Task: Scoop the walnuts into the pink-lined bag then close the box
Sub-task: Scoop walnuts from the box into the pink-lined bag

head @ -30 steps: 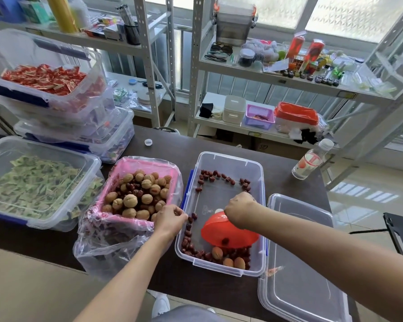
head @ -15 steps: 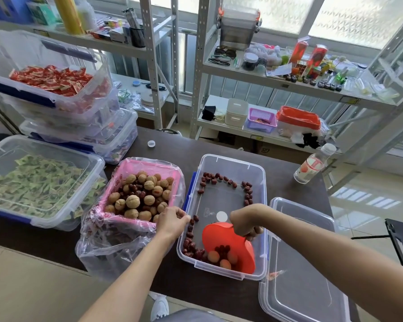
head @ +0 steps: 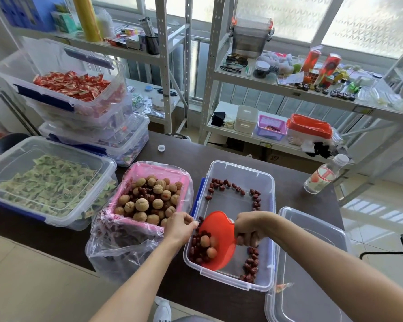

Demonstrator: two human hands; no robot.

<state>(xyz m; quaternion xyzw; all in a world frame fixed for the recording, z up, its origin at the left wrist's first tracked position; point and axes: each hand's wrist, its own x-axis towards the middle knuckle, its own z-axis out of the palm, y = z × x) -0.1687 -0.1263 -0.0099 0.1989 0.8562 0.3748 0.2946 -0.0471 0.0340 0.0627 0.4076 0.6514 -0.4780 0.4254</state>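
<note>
The right hand (head: 248, 231), gripping the scoop (head: 215, 240), has gathered the last walnuts (head: 207, 246) at the box's (head: 240, 168) seven o'clock; left hand (head: 179, 225) is pinching the bag (head: 126, 242), so tipping comes next.

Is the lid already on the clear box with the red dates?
No, the clear box is open, with the right hand holding the orange scoop inside it, and the lid lies beside it.

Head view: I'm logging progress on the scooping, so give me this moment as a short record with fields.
scoop: orange scoop holds walnuts and red dates, tilted over the clear box
right hand: right hand grips the scoop's handle
left hand: left hand holds the pink-lined bag by its near rim
bag: heaped with walnuts and dates
lid: lid off, right of the box
</note>
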